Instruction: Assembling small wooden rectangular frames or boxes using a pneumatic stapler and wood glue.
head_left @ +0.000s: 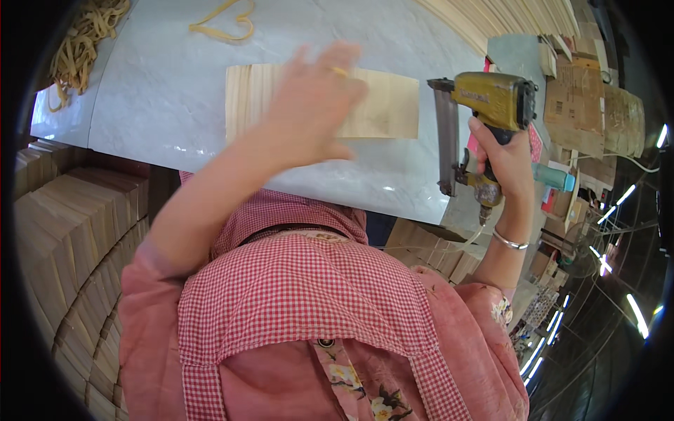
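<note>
A pale, rectangular wooden piece (pixel 392 107) lies on the table in front of me, with lines like strip edges showing across its left part. My left hand (pixel 319 102) is over its middle, blurred by motion, fingers and thumb apart, nothing visible in it. Part of the wood is hidden under that hand. On the right, my right hand (pixel 507 156) is wrapped round the grip of a yellow and black pneumatic nail gun (pixel 491 95). The nail gun is raised beside the wood's right end, apart from it, a thin hose at its lower end.
A grey marbled tabletop (pixel 168 105) carries a looped tan band (pixel 223 29) and a heap of similar bands (pixel 81 49) at far left. Stacked wooden boards (pixel 67 224) stand at lower left, long strips (pixel 505 17) at far right. Cardboard (pixel 576 98) and a teal bottle (pixel 553 177) are rightward.
</note>
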`<state>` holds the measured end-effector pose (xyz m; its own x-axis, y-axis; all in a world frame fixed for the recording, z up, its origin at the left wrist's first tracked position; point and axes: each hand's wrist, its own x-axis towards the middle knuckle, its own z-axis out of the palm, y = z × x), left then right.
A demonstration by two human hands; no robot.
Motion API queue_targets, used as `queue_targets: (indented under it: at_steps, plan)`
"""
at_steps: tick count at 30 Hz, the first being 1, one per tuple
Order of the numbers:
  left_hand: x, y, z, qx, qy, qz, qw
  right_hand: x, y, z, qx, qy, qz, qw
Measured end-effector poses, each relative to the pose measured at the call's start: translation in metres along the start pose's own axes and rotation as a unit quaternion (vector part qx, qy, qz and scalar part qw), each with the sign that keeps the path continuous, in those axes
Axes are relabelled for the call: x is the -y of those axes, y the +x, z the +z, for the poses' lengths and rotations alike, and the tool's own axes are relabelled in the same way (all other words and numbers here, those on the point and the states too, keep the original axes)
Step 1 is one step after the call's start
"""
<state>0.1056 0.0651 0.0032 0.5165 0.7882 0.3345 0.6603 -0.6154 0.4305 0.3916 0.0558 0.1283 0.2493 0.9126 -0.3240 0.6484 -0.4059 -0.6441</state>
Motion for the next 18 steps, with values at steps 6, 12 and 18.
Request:
queue_targets:
  at_steps: [6, 12, 18]
  plan:
    - [0.062, -0.076, -0.064, 0.062, 0.004, -0.092, 0.994, -0.016, -0.031, -0.008, -0.010, -0.005, 0.007, 1.000]
    - [0.033, -0.050, -0.018, -0.012, -0.023, -0.088, 0.996, -0.006, -0.055, 0.013, 0.025, 0.022, -0.018, 0.999]
    - [0.025, -0.035, 0.001, -0.032, -0.036, -0.104, 0.993, -0.009, -0.061, 0.021, 0.056, 0.011, -0.008, 0.998]
